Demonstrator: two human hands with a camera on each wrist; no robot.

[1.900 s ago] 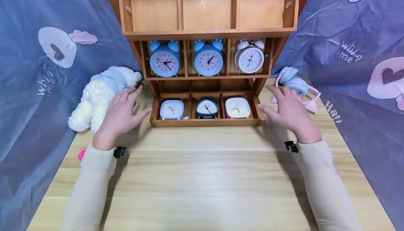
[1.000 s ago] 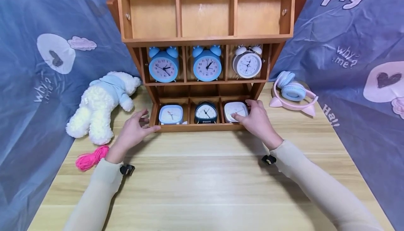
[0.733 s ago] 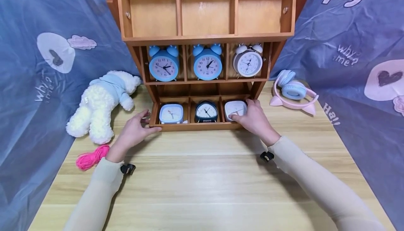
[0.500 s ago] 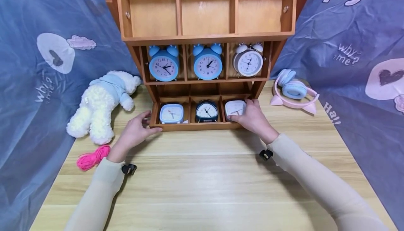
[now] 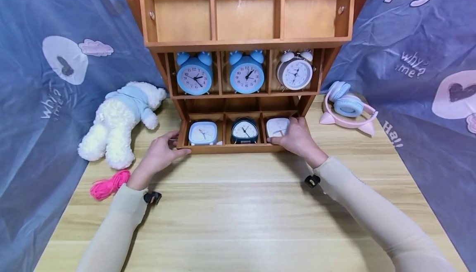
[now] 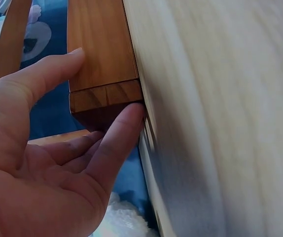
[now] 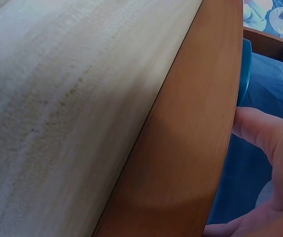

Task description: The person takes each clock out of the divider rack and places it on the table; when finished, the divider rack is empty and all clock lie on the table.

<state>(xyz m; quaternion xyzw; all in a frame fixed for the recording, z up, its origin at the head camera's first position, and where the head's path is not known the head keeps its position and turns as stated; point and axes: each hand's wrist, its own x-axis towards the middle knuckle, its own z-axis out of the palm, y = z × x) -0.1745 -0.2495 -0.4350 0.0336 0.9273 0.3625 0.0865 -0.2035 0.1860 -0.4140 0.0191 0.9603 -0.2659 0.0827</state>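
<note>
left of centre, the left hand (image 5: 159, 155), half closed, pinches the wooden shelf (image 5: 230, 149) — right of centre, the right hand (image 5: 297, 138) half-curls by a white clock (image 5: 276, 126), grip unclear.

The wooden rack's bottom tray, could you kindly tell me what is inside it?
Left to right: a blue clock, a dark clock and a white clock. The right grip covers the white clock's right part, so anything hidden behind it cannot be seen.
</note>
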